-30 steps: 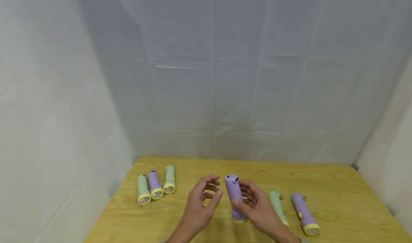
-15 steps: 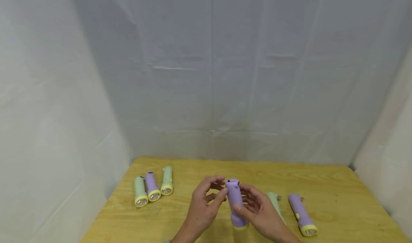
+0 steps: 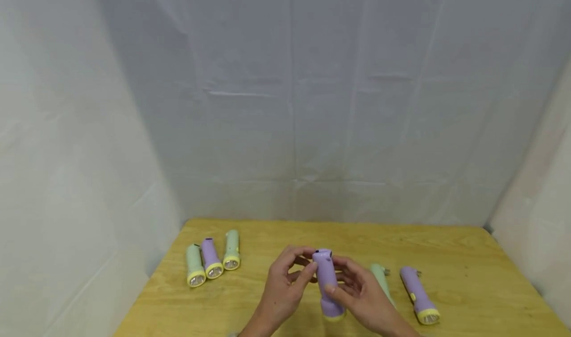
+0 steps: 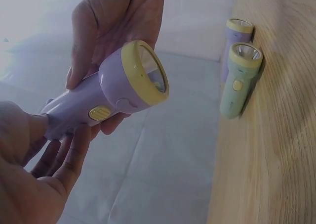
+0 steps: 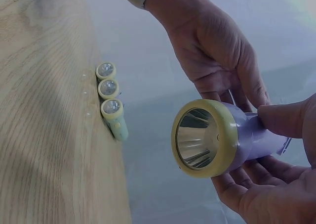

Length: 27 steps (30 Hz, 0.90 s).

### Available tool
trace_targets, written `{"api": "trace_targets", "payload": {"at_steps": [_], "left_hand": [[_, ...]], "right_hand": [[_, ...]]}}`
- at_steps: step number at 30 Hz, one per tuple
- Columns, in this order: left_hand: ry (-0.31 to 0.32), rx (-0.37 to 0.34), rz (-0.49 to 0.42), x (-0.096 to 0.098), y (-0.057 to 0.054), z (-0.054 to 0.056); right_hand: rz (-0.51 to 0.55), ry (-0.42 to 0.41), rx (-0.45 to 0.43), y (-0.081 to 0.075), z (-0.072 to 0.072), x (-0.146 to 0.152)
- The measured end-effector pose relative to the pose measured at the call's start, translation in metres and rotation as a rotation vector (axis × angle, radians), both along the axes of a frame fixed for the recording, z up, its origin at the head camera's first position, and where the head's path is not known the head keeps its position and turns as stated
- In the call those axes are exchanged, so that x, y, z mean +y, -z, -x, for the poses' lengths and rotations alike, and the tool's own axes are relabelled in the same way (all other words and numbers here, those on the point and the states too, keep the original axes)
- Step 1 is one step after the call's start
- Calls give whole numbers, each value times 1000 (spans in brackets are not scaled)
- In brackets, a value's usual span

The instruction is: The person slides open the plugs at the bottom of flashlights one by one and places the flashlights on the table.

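A purple flashlight (image 3: pixel 327 283) with a yellow head ring is held above the table, tail up and lens down. My right hand (image 3: pixel 363 295) grips its body, thumb across the near side. The left hand (image 3: pixel 285 282) pinches the flashlight's tail end between thumb and fingers. A yellow switch (image 4: pixel 99 112) shows on its side in the left wrist view. The reflector (image 5: pixel 197 139) faces the camera in the right wrist view and looks unlit. Just beyond the right hand lies a green flashlight (image 3: pixel 380 281), partly hidden by it.
On the wooden table (image 3: pixel 267 235), a green flashlight (image 3: pixel 195 266), a purple one (image 3: pixel 211 258) and another green one (image 3: pixel 232 250) lie at the left. A purple flashlight (image 3: pixel 419 296) with plug prongs out lies at the right. White sheeting (image 3: pixel 285 104) surrounds the table.
My left hand has moved right, from apart to touching the flashlight's tail end. The right hand keeps its grip, with the flashlight slightly lower in the head view.
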<state>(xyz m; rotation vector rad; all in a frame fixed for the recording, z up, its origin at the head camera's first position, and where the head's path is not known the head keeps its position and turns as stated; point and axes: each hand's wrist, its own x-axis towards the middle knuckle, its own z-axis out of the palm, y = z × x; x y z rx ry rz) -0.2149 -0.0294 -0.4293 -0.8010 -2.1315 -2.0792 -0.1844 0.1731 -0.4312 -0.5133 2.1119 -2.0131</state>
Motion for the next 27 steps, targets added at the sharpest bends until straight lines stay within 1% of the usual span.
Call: {"api": "trace_targets", "payload": {"at_steps": [2,4,7,8,11,17,23,27], "left_hand": [[4,12,0,1,0,1],[6,10,0,1,1,1],[2,-8,4,1,-1,1],[0,-13,6,1,-1,0],[-2,-23,14,2,-3,0],[14,1,17,1,-2,0],[12,49,-2,1,0,1],[13,44,-14,1,1,0]], "right_hand": [[-2,-4,-2,-1,0,1],[1,-11,5,-1,0,1],[-1,-7,10,-3,1,1],[-4,-8,28,-3,1,1],[-21,8,40,-4,2,0],[-89,44,28,-8,0,1],[-103,69,35,-9,0,-1],[-121,93,56,-8,1,-3]]}}
